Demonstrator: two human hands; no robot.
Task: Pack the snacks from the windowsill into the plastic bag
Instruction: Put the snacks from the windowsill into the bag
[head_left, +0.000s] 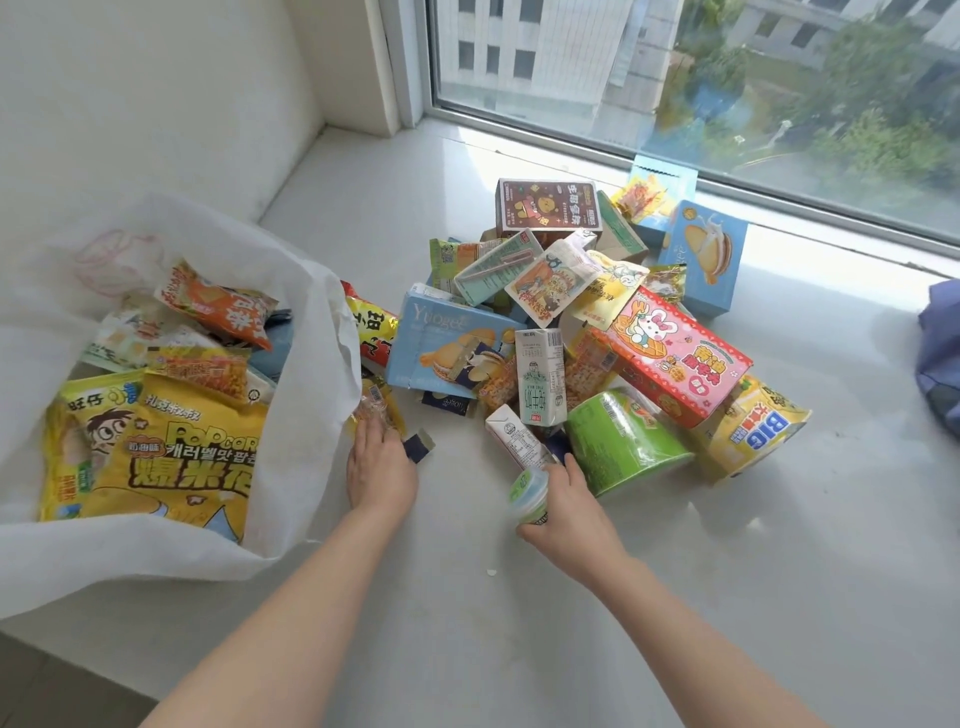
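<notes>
Thin, matt white plastic bag (322, 332); glossy foil snack packets (192, 457); printed cardboard boxes (675, 358); smooth, pale stone-like windowsill (519, 623).

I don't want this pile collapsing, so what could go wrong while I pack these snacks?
The upright milk carton stands just beyond your right hand, which grips a small green cup; a bump could topple it. The pink rabbit box leans on the green tub, so moving the tub may slide it.
</notes>
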